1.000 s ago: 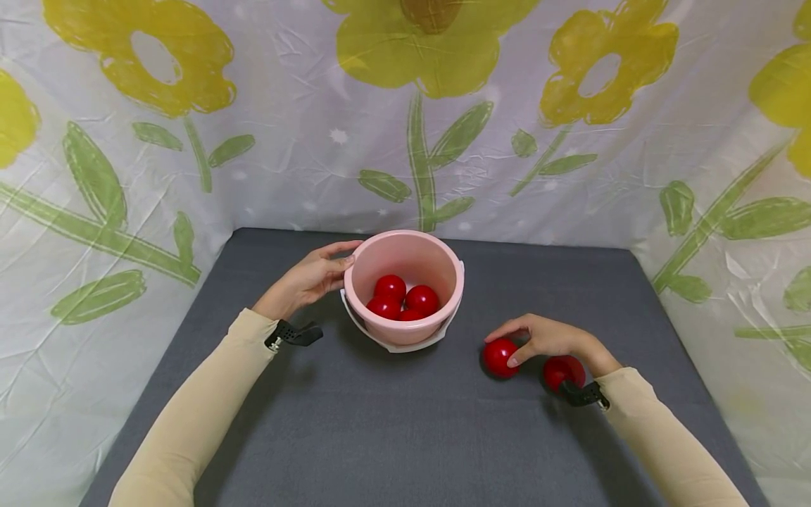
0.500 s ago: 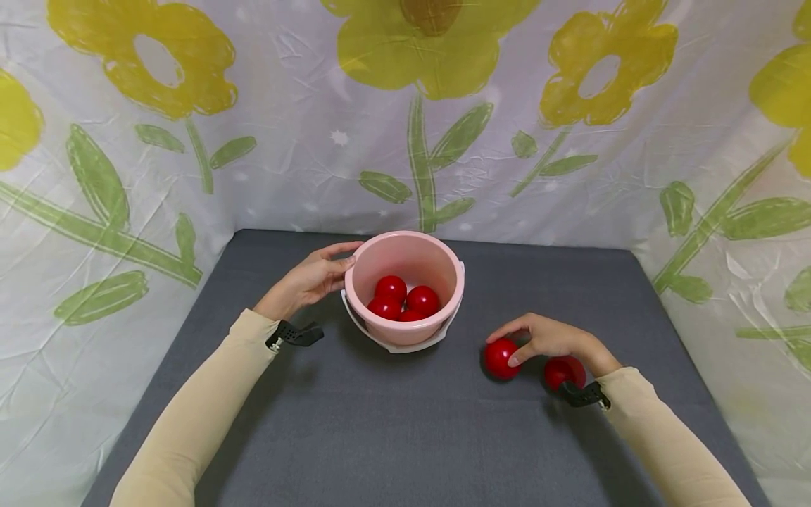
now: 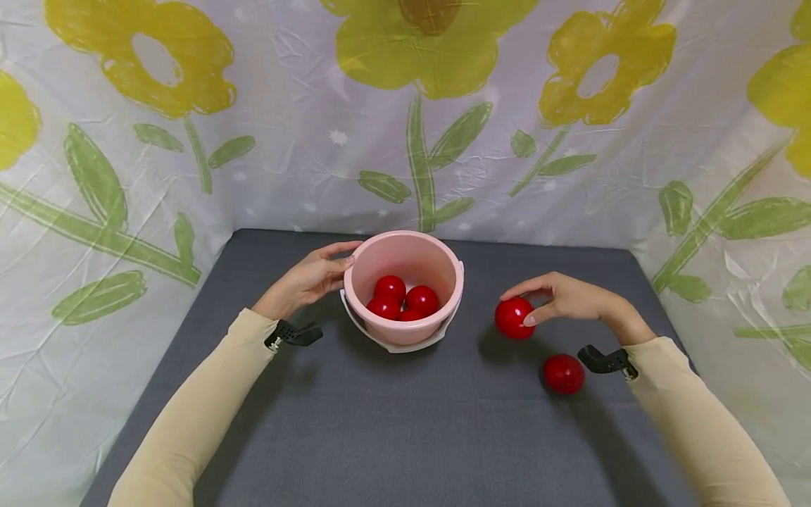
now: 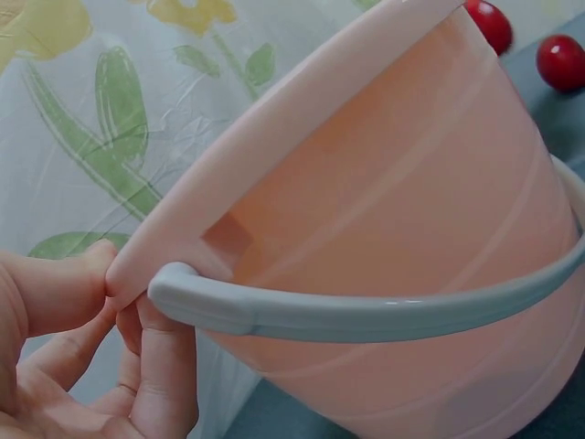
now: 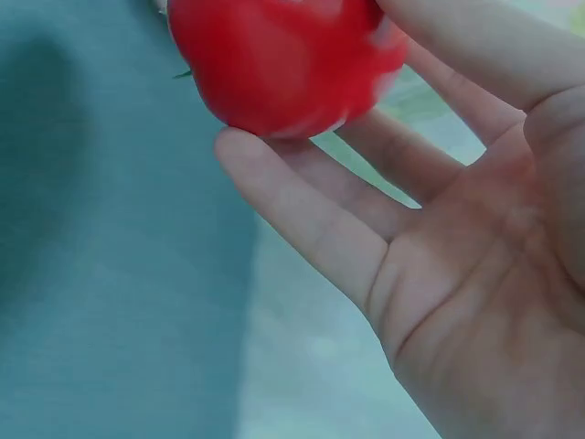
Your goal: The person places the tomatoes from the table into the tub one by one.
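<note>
A pink bucket (image 3: 405,331) with a white handle (image 4: 366,315) stands toward the back of the table, several shiny red tomatoes (image 3: 391,289) lying inside it. At its left side my left hand (image 3: 310,278) pinches the rim between thumb and fingers. Right of the bucket, my right hand (image 3: 570,299) holds another tomato (image 3: 514,318) in its fingertips, above the table with its shadow below. In the right wrist view a thin green sliver shows at that tomato's (image 5: 283,64) edge. One more tomato (image 3: 563,374) rests on the table, nearer than the right hand.
A dark grey cloth (image 3: 405,436) covers the table. Behind and at both sides hangs a pale curtain (image 3: 285,162) printed with yellow flowers. Each wrist wears a black strap-on mount (image 3: 605,360). The white handle hangs down at the bucket's front.
My right hand has lifted its tomato off the table, moving up and slightly right. The other loose tomato, partly covered by the wrist before, now shows whole. The left hand and bucket stay put.
</note>
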Demonstrator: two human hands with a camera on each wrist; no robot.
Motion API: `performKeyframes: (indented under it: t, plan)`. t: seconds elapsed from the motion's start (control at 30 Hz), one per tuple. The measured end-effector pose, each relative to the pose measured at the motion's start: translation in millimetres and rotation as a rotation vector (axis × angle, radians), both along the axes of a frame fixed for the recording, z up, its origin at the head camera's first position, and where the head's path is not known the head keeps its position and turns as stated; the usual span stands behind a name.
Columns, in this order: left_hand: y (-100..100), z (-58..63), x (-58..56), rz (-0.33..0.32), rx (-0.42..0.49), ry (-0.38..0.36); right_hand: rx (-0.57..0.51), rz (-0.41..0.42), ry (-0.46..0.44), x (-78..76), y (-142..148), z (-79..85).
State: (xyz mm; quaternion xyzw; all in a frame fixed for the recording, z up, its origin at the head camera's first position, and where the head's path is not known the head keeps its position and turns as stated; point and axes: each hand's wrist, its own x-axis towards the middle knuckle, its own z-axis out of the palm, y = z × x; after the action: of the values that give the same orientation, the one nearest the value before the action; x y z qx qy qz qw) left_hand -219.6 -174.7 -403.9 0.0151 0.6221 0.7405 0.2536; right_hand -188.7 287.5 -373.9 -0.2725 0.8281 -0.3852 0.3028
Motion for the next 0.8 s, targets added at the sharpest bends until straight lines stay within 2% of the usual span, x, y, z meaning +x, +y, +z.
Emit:
performKeyframes:
  t: [0.17,0.3,0.57,0.8]
  plan:
    - [-2,-1.7,0.3,-0.003,-0.004,0.000,-0.001,0.000,0.037,-8.6,-2,33.8]
    - [-3,-2.4,0.1,-0.007,-0.002,0.001,0.027,0.011,0.059,-15.0,-8,52.8]
    - [-1,-1.2,-1.9,-0.005,-0.002,-0.003,0.037,0.020,0.100,-26.5,-25,78.9]
    - [-2,-2.4,-3.6,-0.006,0.001,-0.006,0.053,0.046,0.124,-35.4,-38,90.9]
